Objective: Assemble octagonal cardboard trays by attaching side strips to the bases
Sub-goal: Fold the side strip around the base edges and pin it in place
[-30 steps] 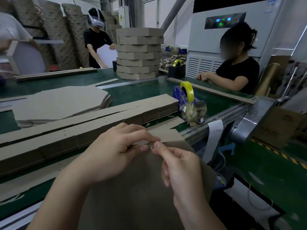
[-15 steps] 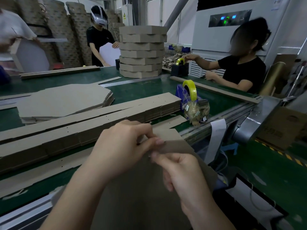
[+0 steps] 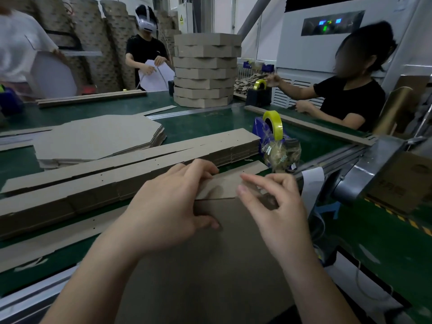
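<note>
The person is holding an octagonal cardboard base over the near edge of the green tabletop, its broad face turned up toward the head camera and its far edge raised, probably so the joint sits at a workable height. A side strip is lying along that far edge, touching it at a thin seam. The left hand is clamping the two together, fingers curled over the strip's top edge and thumb pressing on the base's face, which is keeping the strip from sliding. The right hand is pinching the strip between index finger and thumb, the other fingers loosely curled, apparently seating the next section. The strip's long axis is running left to right along the base's edge, its right end heading toward the tape dispenser, which stands near for taping. The stack of spare strips is lying just beyond the hands, parallel to the held one, with the flat bases behind it and the finished trays piled well beyond.
</note>
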`<state>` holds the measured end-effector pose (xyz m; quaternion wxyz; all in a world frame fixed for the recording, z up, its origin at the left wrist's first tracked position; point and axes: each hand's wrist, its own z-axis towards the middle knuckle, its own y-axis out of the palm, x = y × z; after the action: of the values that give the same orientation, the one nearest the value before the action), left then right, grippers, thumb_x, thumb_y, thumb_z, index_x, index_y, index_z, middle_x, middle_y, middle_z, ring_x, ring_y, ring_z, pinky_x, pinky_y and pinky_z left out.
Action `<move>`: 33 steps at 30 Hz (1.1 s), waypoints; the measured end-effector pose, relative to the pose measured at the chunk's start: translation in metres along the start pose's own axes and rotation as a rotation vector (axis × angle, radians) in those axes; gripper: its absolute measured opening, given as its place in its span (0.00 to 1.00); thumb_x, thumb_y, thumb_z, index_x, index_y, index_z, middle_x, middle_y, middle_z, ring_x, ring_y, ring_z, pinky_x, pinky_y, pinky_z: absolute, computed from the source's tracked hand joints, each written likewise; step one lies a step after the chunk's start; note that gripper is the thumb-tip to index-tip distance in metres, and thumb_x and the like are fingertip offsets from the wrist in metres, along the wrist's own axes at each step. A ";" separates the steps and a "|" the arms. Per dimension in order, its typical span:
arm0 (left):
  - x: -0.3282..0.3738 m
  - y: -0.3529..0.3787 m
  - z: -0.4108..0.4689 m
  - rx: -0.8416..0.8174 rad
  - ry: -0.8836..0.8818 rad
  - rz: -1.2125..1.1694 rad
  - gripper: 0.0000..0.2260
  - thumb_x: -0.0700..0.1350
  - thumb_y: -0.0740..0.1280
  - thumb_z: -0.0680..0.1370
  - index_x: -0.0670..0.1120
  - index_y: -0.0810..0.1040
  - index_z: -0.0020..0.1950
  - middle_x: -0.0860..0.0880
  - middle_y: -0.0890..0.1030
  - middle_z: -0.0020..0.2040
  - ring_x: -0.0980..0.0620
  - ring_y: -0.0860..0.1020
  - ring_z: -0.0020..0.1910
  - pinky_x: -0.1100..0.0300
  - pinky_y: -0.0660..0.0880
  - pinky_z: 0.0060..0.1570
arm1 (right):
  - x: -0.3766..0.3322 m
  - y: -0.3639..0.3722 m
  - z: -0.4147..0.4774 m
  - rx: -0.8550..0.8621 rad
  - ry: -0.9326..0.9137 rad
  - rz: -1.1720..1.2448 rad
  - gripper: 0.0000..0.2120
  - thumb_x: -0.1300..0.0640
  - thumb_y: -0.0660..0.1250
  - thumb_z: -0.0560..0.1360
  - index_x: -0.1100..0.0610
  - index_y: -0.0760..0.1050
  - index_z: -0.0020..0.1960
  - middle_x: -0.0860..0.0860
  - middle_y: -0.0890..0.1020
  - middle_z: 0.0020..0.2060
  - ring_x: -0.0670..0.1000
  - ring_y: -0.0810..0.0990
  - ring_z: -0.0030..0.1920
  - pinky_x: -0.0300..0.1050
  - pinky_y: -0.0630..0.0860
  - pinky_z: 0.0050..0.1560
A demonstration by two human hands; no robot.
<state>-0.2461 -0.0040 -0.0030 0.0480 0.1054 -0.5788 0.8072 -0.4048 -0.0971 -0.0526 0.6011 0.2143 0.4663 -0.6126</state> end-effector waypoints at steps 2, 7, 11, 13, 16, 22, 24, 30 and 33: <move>-0.003 -0.002 -0.002 -0.010 -0.005 -0.046 0.37 0.60 0.75 0.64 0.64 0.54 0.62 0.67 0.69 0.61 0.64 0.66 0.61 0.59 0.69 0.56 | 0.004 -0.012 0.012 -0.115 0.128 0.100 0.20 0.34 0.66 0.65 0.39 0.81 0.53 0.41 0.74 0.52 0.38 0.74 0.54 0.26 0.67 0.48; -0.007 -0.010 -0.009 -0.049 0.001 -0.108 0.35 0.59 0.74 0.66 0.65 0.54 0.63 0.67 0.69 0.61 0.64 0.67 0.61 0.58 0.68 0.59 | 0.013 -0.028 0.029 -0.515 0.463 0.137 0.16 0.24 0.59 0.58 0.28 0.78 0.39 0.29 0.80 0.45 0.38 0.77 0.55 0.47 0.72 0.62; 0.010 -0.013 -0.005 0.003 0.080 0.103 0.24 0.70 0.55 0.70 0.66 0.61 0.64 0.63 0.72 0.60 0.59 0.71 0.60 0.64 0.67 0.54 | 0.012 -0.025 0.028 -0.601 0.343 0.168 0.09 0.26 0.58 0.62 0.22 0.75 0.37 0.24 0.79 0.39 0.30 0.79 0.44 0.35 0.75 0.43; 0.026 -0.007 0.000 0.094 0.127 0.179 0.24 0.69 0.49 0.72 0.66 0.59 0.67 0.61 0.73 0.58 0.57 0.72 0.58 0.68 0.63 0.42 | 0.013 -0.025 0.029 -0.660 0.283 0.214 0.15 0.30 0.60 0.67 0.31 0.80 0.47 0.37 0.84 0.46 0.39 0.83 0.48 0.38 0.80 0.47; 0.039 0.000 0.006 0.076 0.149 0.121 0.23 0.67 0.50 0.75 0.68 0.57 0.71 0.58 0.71 0.59 0.54 0.71 0.58 0.60 0.67 0.45 | 0.013 -0.035 0.035 -0.656 0.232 0.152 0.18 0.34 0.60 0.69 0.40 0.80 0.51 0.46 0.85 0.49 0.47 0.83 0.51 0.45 0.78 0.53; 0.021 -0.018 -0.008 0.086 0.125 -0.090 0.20 0.70 0.54 0.74 0.71 0.65 0.66 0.63 0.74 0.57 0.59 0.73 0.56 0.53 0.75 0.50 | 0.014 -0.070 0.046 -0.612 0.182 0.012 0.15 0.36 0.69 0.70 0.47 0.82 0.43 0.45 0.84 0.41 0.44 0.82 0.44 0.41 0.73 0.44; 0.014 -0.021 -0.013 0.129 0.132 -0.164 0.21 0.69 0.55 0.73 0.72 0.64 0.65 0.64 0.74 0.56 0.60 0.75 0.54 0.52 0.76 0.48 | 0.012 -0.073 0.046 -0.552 0.139 0.109 0.09 0.43 0.70 0.69 0.46 0.84 0.42 0.45 0.84 0.40 0.40 0.81 0.41 0.34 0.75 0.42; -0.002 0.000 -0.027 0.234 0.127 -0.320 0.19 0.65 0.60 0.74 0.68 0.71 0.64 0.61 0.75 0.57 0.56 0.76 0.57 0.51 0.75 0.51 | 0.012 -0.068 0.042 -0.417 0.050 0.189 0.13 0.47 0.70 0.67 0.50 0.85 0.49 0.44 0.85 0.45 0.40 0.82 0.47 0.28 0.74 0.44; -0.010 0.010 -0.031 0.234 0.107 -0.377 0.18 0.62 0.62 0.74 0.65 0.73 0.64 0.59 0.75 0.57 0.56 0.76 0.59 0.57 0.73 0.53 | 0.017 -0.056 0.036 -0.418 0.031 0.174 0.17 0.44 0.69 0.66 0.51 0.84 0.50 0.46 0.85 0.46 0.42 0.81 0.49 0.30 0.74 0.48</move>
<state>-0.2421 0.0224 -0.0241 0.2160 0.1737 -0.4478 0.8501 -0.4491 -0.1451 -0.0318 0.6757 0.1337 0.5721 -0.4452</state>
